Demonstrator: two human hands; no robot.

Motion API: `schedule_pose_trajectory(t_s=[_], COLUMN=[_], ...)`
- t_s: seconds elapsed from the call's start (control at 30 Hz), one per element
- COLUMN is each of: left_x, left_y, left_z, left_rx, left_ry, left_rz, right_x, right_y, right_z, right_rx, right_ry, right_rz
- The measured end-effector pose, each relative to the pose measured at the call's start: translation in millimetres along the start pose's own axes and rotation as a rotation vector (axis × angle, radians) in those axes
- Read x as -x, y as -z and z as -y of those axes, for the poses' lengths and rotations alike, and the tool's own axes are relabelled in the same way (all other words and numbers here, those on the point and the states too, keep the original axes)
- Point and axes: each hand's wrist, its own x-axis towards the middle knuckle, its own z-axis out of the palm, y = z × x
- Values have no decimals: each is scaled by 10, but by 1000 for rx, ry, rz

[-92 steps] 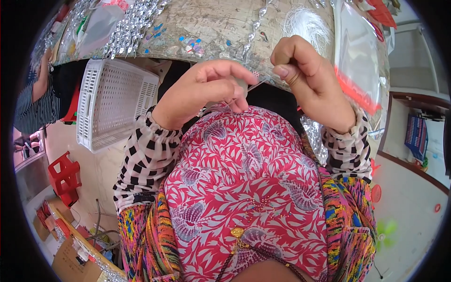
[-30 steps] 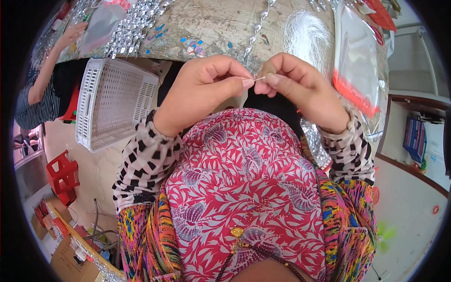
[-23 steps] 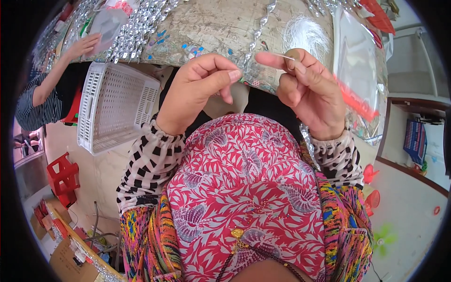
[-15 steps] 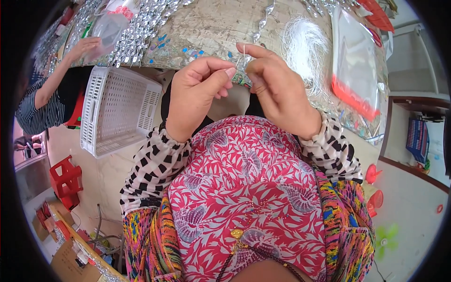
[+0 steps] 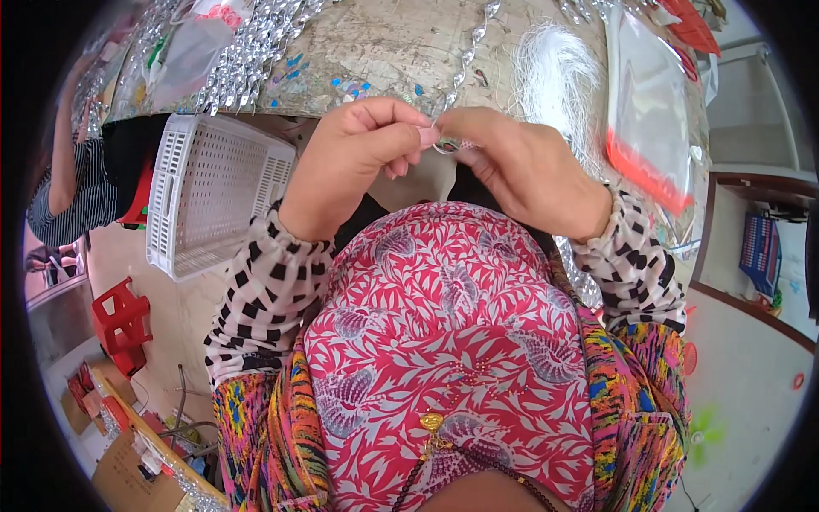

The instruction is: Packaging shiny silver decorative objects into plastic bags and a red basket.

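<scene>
Over the table's near edge, the thumb and forefinger of my left hand [image 5: 354, 158] are pinched together on a thin white string [image 5: 438, 148]. The string curves in a small loop between the two hands. My right hand [image 5: 533, 171] is closed beside it, its curled fingers on the string and its fingertips partly hidden behind the hand. A shiny silver twisted strip [image 5: 466, 61] runs down the table to the point where my hands meet. To the right of that strip lies a loose bundle of white strings [image 5: 550, 81].
Many silver twisted strips [image 5: 247, 55] hang over the table edge at left. A white plastic crate [image 5: 217, 196] stands below them. Clear bags with a red border [image 5: 648, 111] lie at right. At far left sits another person in a striped top [image 5: 81, 183]; a red stool [image 5: 119, 314] stands behind.
My right hand has turned, and its raised forefinger has come down beside the left fingertips, drawing the string into a small loop. The other person's hand has moved away from the clear bag.
</scene>
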Motion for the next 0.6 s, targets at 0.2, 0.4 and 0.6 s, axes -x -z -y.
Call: schedule_pose_trajectory(t_s=[0.2, 0.4, 0.6], left_x=[-103, -146, -29], left_y=[-1, -31, -121], left_z=[30, 93, 44], left_rx=[2, -55, -211], left_ry=[151, 116, -43], left_rz=[96, 209, 100], right_x=[-113, -314, -322], right_y=[172, 264, 202], right_z=[-10, 53, -222], right_rx=[113, 317, -139], right_ry=[-232, -56, -87], right_rz=[147, 302, 292])
